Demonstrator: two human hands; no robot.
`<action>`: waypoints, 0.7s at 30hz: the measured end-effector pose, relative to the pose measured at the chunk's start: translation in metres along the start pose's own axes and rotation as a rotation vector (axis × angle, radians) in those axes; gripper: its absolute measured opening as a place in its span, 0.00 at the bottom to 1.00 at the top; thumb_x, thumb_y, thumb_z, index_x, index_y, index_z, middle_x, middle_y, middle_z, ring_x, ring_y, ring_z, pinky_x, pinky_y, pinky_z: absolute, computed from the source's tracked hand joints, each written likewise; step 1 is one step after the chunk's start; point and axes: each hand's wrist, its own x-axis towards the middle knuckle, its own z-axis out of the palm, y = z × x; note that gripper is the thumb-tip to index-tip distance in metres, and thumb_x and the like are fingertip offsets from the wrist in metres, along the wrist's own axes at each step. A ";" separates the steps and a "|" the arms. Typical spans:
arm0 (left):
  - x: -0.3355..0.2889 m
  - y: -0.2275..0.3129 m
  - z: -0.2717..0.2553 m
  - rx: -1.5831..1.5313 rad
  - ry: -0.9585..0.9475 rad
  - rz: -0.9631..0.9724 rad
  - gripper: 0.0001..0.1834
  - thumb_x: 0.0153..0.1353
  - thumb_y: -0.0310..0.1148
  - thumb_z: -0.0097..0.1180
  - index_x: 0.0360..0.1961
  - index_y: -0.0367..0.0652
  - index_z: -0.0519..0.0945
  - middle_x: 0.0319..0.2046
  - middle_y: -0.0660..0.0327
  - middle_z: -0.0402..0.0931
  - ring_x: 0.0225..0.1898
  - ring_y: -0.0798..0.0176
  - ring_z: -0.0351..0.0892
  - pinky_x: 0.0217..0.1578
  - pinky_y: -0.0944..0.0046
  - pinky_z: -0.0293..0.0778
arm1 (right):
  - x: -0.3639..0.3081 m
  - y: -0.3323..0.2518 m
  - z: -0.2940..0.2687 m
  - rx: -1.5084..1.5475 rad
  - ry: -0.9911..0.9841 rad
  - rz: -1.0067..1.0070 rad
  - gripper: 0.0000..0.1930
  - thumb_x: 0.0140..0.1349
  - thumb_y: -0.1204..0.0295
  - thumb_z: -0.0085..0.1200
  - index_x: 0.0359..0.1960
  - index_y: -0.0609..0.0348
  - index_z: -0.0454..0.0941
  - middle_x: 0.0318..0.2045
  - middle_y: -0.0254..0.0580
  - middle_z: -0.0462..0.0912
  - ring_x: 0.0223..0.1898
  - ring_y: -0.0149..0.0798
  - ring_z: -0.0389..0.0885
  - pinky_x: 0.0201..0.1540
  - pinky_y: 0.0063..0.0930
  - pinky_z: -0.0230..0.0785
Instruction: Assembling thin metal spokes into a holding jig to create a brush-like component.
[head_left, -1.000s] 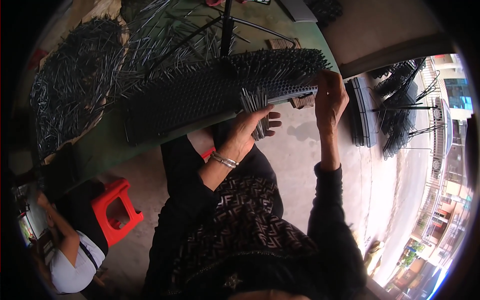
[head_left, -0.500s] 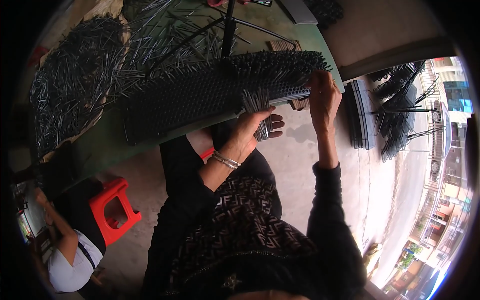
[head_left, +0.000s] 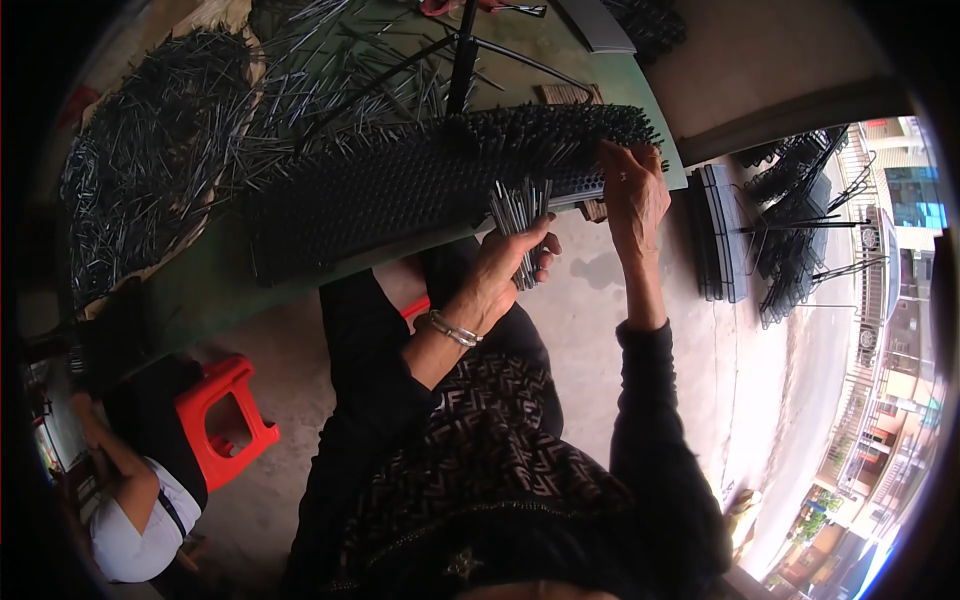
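My left hand (head_left: 500, 258) is wrapped round a bundle of thin grey metal rods (head_left: 518, 205), which stick up past the thumb at the near edge of a long black perforated rack (head_left: 370, 205). Many dark rods (head_left: 560, 128) stand upright in the holes along the rack's far right part. At the rack's right end is my right hand (head_left: 636, 200), its fingertips pinched together over the holes beside those rods. Whatever lies between these fingertips is too small and hidden to make out. The left part of the rack shows bare holes.
Loose rods (head_left: 330, 70) lie scattered on the green table (head_left: 190, 270), with a big heap (head_left: 150, 140) on brown paper at left. A black metal stand (head_left: 463, 65) rises behind the rack. Near the left are a red stool (head_left: 228, 440) and another person (head_left: 140, 520). Stacked racks (head_left: 718, 235) stand right.
My right hand has shifted slightly left along the rack, fingertips still pinched. The left hand's fingers, spread before, have curled in round the rods.
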 end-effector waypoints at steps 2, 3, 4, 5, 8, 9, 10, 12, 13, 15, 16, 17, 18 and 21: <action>-0.001 0.000 0.000 0.005 -0.009 0.007 0.12 0.65 0.36 0.57 0.44 0.40 0.76 0.28 0.61 0.77 0.25 0.71 0.71 0.22 0.72 0.65 | -0.003 0.001 0.000 -0.086 -0.011 0.004 0.09 0.63 0.65 0.57 0.42 0.46 0.85 0.37 0.35 0.78 0.35 0.39 0.79 0.36 0.32 0.71; -0.002 0.000 0.000 0.010 -0.017 0.014 0.12 0.65 0.36 0.58 0.44 0.41 0.76 0.29 0.61 0.78 0.25 0.72 0.71 0.22 0.73 0.65 | -0.004 -0.001 -0.002 -0.112 0.038 -0.091 0.09 0.63 0.65 0.58 0.43 0.47 0.84 0.39 0.35 0.78 0.37 0.38 0.80 0.36 0.31 0.71; -0.003 0.000 0.000 0.012 -0.018 0.012 0.12 0.65 0.36 0.58 0.44 0.41 0.76 0.29 0.61 0.78 0.25 0.72 0.71 0.22 0.73 0.65 | -0.006 -0.003 -0.005 -0.138 0.087 -0.187 0.10 0.62 0.65 0.58 0.44 0.48 0.84 0.40 0.34 0.78 0.39 0.36 0.80 0.37 0.29 0.71; -0.006 0.002 0.000 0.027 -0.028 0.016 0.11 0.65 0.36 0.58 0.44 0.42 0.77 0.30 0.60 0.79 0.25 0.72 0.71 0.22 0.73 0.64 | -0.011 -0.010 -0.007 -0.133 0.087 -0.186 0.10 0.62 0.65 0.58 0.44 0.48 0.84 0.40 0.34 0.78 0.39 0.36 0.80 0.37 0.29 0.71; -0.010 0.003 0.005 0.058 -0.028 0.032 0.11 0.64 0.36 0.59 0.42 0.42 0.79 0.30 0.59 0.81 0.24 0.72 0.72 0.20 0.73 0.63 | -0.021 -0.026 -0.024 0.280 0.027 0.030 0.13 0.64 0.66 0.58 0.47 0.54 0.83 0.37 0.34 0.80 0.36 0.31 0.79 0.36 0.25 0.70; -0.011 0.002 0.007 0.072 -0.014 0.044 0.10 0.63 0.36 0.60 0.41 0.42 0.80 0.30 0.58 0.83 0.23 0.71 0.73 0.20 0.73 0.63 | -0.021 -0.028 -0.031 0.469 -0.256 0.194 0.12 0.64 0.66 0.58 0.45 0.57 0.83 0.33 0.34 0.80 0.34 0.29 0.78 0.36 0.23 0.70; -0.014 0.002 0.008 0.074 -0.017 0.041 0.10 0.63 0.36 0.60 0.41 0.42 0.80 0.30 0.58 0.83 0.23 0.71 0.73 0.20 0.73 0.63 | -0.022 -0.028 -0.036 0.654 -0.542 0.360 0.11 0.65 0.67 0.57 0.43 0.61 0.82 0.30 0.34 0.81 0.32 0.26 0.77 0.35 0.22 0.69; -0.018 0.003 0.010 0.150 -0.010 0.042 0.11 0.62 0.37 0.61 0.40 0.42 0.81 0.30 0.59 0.84 0.24 0.71 0.75 0.21 0.73 0.63 | -0.025 -0.026 -0.039 0.765 -0.573 0.320 0.10 0.64 0.68 0.57 0.40 0.63 0.81 0.27 0.34 0.80 0.30 0.26 0.76 0.35 0.21 0.69; -0.018 0.002 0.010 0.153 -0.012 0.042 0.11 0.62 0.37 0.61 0.40 0.42 0.81 0.30 0.59 0.84 0.24 0.71 0.75 0.21 0.73 0.63 | -0.026 -0.025 -0.041 0.874 -0.607 0.277 0.09 0.64 0.69 0.56 0.37 0.65 0.80 0.24 0.34 0.79 0.29 0.25 0.75 0.34 0.21 0.69; -0.019 -0.001 0.009 0.211 0.023 0.024 0.13 0.61 0.39 0.61 0.41 0.42 0.81 0.30 0.59 0.84 0.25 0.70 0.77 0.22 0.72 0.65 | -0.028 -0.024 -0.044 0.941 -0.618 0.317 0.08 0.64 0.71 0.56 0.32 0.65 0.78 0.25 0.35 0.79 0.29 0.26 0.76 0.34 0.22 0.69; -0.019 -0.001 0.008 0.213 0.023 0.024 0.13 0.61 0.39 0.61 0.41 0.42 0.81 0.30 0.59 0.84 0.25 0.70 0.77 0.22 0.72 0.65 | -0.028 -0.024 -0.045 0.952 -0.628 0.324 0.08 0.64 0.71 0.55 0.33 0.66 0.77 0.26 0.37 0.80 0.28 0.27 0.77 0.33 0.22 0.70; -0.019 -0.001 0.009 0.229 0.030 0.016 0.13 0.61 0.39 0.62 0.40 0.42 0.82 0.30 0.58 0.84 0.26 0.69 0.78 0.22 0.71 0.65 | -0.029 -0.023 -0.047 0.961 -0.636 0.332 0.08 0.65 0.72 0.54 0.34 0.67 0.76 0.27 0.38 0.81 0.28 0.28 0.78 0.32 0.22 0.71; -0.019 -0.001 0.009 0.244 0.037 0.007 0.14 0.60 0.40 0.62 0.40 0.41 0.82 0.30 0.58 0.84 0.26 0.69 0.80 0.23 0.70 0.66 | -0.030 -0.022 -0.047 0.961 -0.633 0.335 0.08 0.65 0.72 0.54 0.34 0.67 0.76 0.27 0.38 0.81 0.28 0.28 0.78 0.32 0.22 0.71; -0.020 0.000 0.012 0.287 0.062 -0.001 0.14 0.60 0.40 0.62 0.41 0.41 0.82 0.30 0.57 0.85 0.29 0.66 0.83 0.23 0.70 0.67 | -0.035 -0.020 -0.048 1.021 -0.608 0.356 0.08 0.65 0.73 0.53 0.35 0.68 0.76 0.27 0.39 0.81 0.28 0.28 0.78 0.32 0.23 0.72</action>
